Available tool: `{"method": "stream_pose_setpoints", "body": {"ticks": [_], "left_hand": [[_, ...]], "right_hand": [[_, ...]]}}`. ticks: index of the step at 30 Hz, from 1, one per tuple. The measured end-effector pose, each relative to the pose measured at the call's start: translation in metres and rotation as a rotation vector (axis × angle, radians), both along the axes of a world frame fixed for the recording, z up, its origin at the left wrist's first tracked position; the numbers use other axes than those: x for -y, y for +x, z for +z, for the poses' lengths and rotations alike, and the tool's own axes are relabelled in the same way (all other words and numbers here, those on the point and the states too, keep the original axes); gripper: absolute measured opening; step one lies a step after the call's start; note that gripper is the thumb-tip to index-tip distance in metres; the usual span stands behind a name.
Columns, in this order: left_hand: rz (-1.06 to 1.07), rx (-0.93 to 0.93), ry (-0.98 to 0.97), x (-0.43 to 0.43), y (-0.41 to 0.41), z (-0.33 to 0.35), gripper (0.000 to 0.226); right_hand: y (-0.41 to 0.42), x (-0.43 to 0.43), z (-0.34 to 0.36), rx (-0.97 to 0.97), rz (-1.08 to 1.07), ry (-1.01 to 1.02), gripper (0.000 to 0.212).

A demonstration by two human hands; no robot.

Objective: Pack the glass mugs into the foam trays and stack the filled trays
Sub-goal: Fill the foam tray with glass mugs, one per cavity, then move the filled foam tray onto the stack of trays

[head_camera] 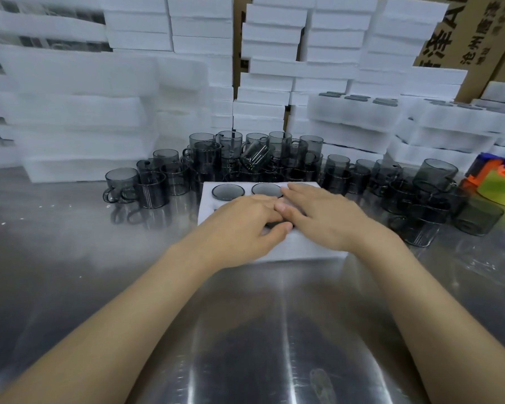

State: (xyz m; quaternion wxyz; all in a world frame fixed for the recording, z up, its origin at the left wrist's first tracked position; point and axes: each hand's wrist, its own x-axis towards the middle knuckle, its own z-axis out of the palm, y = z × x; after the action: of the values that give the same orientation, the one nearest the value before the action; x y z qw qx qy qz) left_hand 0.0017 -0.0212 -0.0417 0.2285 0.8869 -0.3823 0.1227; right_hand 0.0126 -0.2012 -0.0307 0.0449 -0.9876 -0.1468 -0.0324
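Now | left grip [245, 223] + right grip [324, 217]: fingers straight, flat atop foam tray [206, 211] | mugs [227, 191] seated just beyond

Steel table [70, 258]: foam tray [303, 253] at centre, loose grey mugs [150, 191] crowded behind and right of it, foam stacks [79, 112] along back, coloured rolls [499, 189] far right.

Both hands are lying flat on the foam tray [208, 203] on the steel bench [245, 330], with the left hand [245, 225] and right hand [322, 217] touching. Two grey mugs [227, 191] sit in its far row, loose mugs [206, 158] crowd behind, and foam stacks [79, 106] are beyond.
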Motion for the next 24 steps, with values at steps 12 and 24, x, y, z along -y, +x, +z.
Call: {"method": "stream_pose_setpoints", "body": {"ticks": [12,24], "left_hand": [[0.285,-0.156,-0.539,-0.012,0.004,0.015,0.031],[0.541,0.089,-0.916,-0.051,0.045,-0.010,0.039]], "right_hand": [[-0.001,-0.001,-0.004,-0.073,0.006,0.046,0.093],[-0.014,-0.015,0.007,0.181,0.374,-0.074,0.050]]}}
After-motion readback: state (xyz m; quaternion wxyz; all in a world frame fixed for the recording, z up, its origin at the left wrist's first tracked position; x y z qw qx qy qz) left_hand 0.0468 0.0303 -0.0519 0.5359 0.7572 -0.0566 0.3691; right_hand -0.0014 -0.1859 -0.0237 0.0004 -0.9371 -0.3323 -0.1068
